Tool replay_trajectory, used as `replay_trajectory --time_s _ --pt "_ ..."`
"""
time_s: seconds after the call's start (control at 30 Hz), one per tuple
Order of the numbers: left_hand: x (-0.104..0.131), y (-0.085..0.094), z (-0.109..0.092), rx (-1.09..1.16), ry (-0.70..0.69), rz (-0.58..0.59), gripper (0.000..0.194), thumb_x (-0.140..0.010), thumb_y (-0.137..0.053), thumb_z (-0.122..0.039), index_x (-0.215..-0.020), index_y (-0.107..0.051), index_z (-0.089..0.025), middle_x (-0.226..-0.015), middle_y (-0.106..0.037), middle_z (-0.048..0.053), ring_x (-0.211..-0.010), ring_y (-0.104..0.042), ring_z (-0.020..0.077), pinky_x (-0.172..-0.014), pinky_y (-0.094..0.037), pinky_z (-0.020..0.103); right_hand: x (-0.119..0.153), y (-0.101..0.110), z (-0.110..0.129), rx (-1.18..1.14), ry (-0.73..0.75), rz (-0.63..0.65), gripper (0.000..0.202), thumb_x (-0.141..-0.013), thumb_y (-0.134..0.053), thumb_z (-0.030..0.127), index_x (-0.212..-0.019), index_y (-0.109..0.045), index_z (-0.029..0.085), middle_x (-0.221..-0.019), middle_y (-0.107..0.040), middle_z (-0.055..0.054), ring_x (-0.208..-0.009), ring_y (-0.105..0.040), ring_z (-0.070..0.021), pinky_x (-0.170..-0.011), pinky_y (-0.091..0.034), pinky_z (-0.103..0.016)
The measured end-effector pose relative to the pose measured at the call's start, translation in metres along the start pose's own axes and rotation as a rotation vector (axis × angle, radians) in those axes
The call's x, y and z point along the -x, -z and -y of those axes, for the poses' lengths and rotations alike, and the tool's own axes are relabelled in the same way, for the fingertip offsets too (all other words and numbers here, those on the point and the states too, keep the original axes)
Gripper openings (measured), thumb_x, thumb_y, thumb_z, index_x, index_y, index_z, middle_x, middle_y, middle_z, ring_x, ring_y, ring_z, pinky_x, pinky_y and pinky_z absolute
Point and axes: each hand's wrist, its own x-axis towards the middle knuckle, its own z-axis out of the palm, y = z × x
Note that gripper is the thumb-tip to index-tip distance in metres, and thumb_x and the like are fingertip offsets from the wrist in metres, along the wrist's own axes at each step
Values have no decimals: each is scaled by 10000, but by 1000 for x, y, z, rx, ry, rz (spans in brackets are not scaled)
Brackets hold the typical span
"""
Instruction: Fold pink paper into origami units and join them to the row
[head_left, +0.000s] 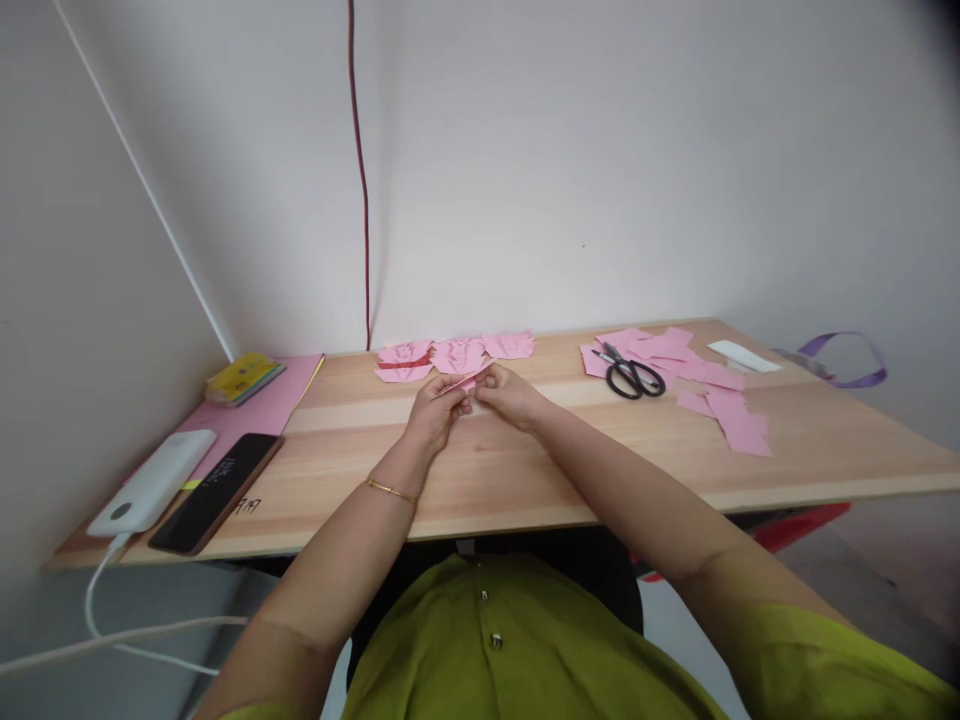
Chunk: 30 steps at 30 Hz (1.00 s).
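Note:
Over the middle of the wooden table, a piece of pink paper [466, 382] is held between my two hands. My left hand [437, 412] pinches its left side, thumb on top. At its right end the fingers of my right hand [510, 393] are closed on it. Much of the piece is hidden by the fingers, so its folds are hard to make out. Just beyond my hands, several creased pink paper shapes [459, 355] lie in a row near the wall, with a dark red strip [401, 364] at the left one.
Black-handled scissors [634, 378] and a pen [609, 356] rest on pink paper scraps [739, 420] at right, near a white strip [744, 356]. At left are a phone [217, 492], a white power bank [154, 482] with a cable, pink sheets [289, 385] and a yellow pack [241, 378].

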Motion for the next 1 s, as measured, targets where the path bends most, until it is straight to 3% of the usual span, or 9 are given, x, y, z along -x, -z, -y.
replay_trajectory --time_s 0.2,0.77,1.0 --pt "2 -3 -1 -5 -17 14 344 -520 -780 -169 -822 -621 -126 -702 -619 0 -592 -551 87 -589 -458 232 -1 -2 1 -161 -3 49 296 -618 -624 151 -887 -503 173 -685 -556 52 -556 -485 -72 -544 -374 -206" --pt "0 1 1 19 53 16 271 -540 -679 -94 -803 -623 -126 -599 -573 -21 -499 -488 68 -554 -473 245 6 -11 16 -48 -51 -14 210 -600 -573 128 -769 -465 190 -551 -532 65 -500 -495 -88 -512 -402 -220" --pt "1 0 -1 35 77 1 301 -523 -688 -88 -815 -629 -128 -619 -590 -16 -506 -489 66 -549 -468 233 3 -8 8 -36 -10 42 181 -627 -583 160 -786 -500 175 -601 -570 37 -542 -518 -99 -546 -412 -231"
